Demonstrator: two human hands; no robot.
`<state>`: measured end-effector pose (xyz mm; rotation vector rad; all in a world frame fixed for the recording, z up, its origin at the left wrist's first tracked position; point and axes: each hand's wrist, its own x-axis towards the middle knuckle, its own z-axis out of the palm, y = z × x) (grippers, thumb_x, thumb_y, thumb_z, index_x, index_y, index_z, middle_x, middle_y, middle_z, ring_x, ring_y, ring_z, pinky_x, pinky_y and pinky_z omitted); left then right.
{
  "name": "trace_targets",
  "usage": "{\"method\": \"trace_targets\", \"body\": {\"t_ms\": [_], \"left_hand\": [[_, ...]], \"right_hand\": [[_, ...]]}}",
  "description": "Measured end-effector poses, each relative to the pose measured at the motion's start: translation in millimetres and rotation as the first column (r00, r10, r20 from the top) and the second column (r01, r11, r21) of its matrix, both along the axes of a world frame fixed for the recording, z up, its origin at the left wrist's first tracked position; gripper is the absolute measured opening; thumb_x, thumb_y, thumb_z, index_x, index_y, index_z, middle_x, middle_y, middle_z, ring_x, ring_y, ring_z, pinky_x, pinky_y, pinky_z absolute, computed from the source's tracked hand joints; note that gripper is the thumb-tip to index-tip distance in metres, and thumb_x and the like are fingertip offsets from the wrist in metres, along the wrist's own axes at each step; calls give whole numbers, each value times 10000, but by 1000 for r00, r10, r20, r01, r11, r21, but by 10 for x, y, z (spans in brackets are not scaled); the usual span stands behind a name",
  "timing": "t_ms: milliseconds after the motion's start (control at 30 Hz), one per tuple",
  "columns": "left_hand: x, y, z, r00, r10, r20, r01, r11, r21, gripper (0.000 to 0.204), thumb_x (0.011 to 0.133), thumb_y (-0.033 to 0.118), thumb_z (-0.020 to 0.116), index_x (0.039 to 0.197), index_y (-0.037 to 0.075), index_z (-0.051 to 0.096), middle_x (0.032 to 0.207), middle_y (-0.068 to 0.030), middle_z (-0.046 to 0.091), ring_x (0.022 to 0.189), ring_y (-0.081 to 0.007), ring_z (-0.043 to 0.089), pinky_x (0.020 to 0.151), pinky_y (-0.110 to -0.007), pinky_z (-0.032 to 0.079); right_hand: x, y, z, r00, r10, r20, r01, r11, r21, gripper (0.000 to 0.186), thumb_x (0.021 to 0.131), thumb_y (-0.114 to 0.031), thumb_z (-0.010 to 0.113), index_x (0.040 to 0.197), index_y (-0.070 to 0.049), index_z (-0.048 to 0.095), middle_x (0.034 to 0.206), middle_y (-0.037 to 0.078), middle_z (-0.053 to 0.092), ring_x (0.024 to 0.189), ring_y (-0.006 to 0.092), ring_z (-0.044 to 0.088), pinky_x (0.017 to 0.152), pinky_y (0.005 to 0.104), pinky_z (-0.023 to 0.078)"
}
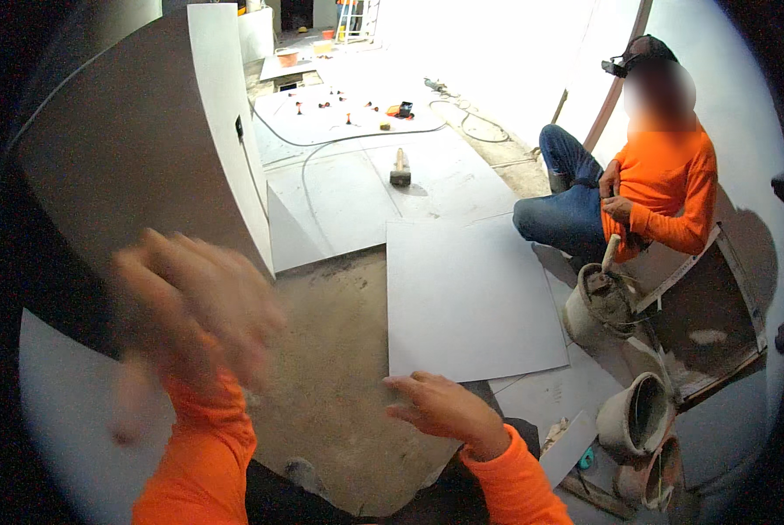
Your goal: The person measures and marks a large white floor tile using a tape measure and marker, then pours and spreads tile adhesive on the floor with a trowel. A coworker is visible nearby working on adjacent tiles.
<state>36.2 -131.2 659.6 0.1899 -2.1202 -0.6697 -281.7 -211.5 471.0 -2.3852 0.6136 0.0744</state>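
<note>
My left hand is raised over the left side, smeared by motion, and its fingers cannot be made out clearly. My right hand is palm down with fingers apart, its fingertips at the near left corner of a large square white tile. Whether they touch the tile or hover just off it, I cannot tell. That tile lies flat, its left edge bordering a bare brown patch of floor between my arms. Beyond it, a mallet with a dark head and light wooden handle stands head down on other white tiles.
A person in an orange top sits at the right. Near them stand a mortar bucket and two more buckets, one a tipped grey bucket. Several red-and-black tile levelling pieces and a cable lie farther off. A white wall edge rises at left.
</note>
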Motion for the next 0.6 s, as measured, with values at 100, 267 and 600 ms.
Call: {"method": "trace_targets", "body": {"t_ms": [100,267,600], "left_hand": [[306,439,105,887,250,-389,-286,958,-36,470,899,621,709,842,181,555,882,1,572,716,-166,532,737,-387,463],[729,827,265,645,369,-670,-600,787,-143,277,1048,395,564,1027,122,606,816,27,446,655,-130,399,778,-382,378],[704,753,274,26,399,-917,-970,231,73,381,1025,247,638,1329,24,587,854,7,482,657,-101,388,794,-376,424]], "right_hand": [[-66,60,114,998,4,55,-3,1000,-26,532,999,-391,660,1397,-52,564,1130,224,658,1040,407,661,910,465,537],[-71,128,161,993,20,116,-16,999,-30,520,996,-371,666,1389,-51,551,1095,225,652,998,420,660,884,467,549],[40,158,104,998,46,48,-43,997,-70,527,978,-379,693,1389,-77,561,1100,222,661,1012,415,666,883,464,553]]}}
